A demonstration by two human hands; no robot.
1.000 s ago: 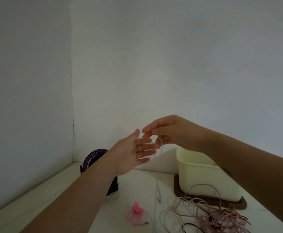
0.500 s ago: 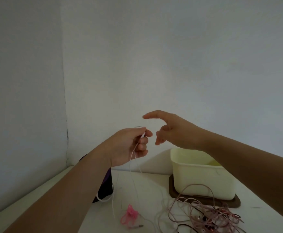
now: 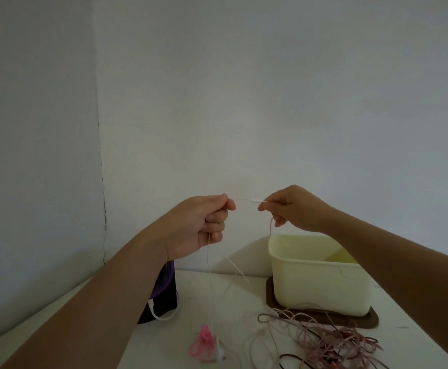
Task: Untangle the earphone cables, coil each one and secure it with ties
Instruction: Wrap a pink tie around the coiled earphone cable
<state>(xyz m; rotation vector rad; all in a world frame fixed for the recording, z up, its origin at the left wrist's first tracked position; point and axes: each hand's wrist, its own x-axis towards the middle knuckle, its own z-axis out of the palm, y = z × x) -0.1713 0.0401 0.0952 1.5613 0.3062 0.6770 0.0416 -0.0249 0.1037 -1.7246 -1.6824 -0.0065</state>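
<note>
Both hands are raised above the table and hold a thin white earphone cable (image 3: 247, 200) stretched between them. My left hand (image 3: 204, 225) grips one end in a closed fist, and strands hang down from it toward the table. My right hand (image 3: 289, 209) pinches the other end between thumb and forefinger. A tangle of pinkish and dark earphone cables (image 3: 324, 339) lies on the table at the lower right. A small pink bundle (image 3: 202, 344), perhaps ties, lies on the table below my left hand.
A cream plastic tub (image 3: 316, 283) stands on a dark brown mat (image 3: 369, 319) at the back right. A purple and black object (image 3: 164, 294) with a white cord stands behind my left forearm. White walls meet in a corner at the left.
My right hand, open half a second ago, now pinches the cable. The hands have drawn apart, stretching a short length of cable between them. My left hand went from open to gripping.
</note>
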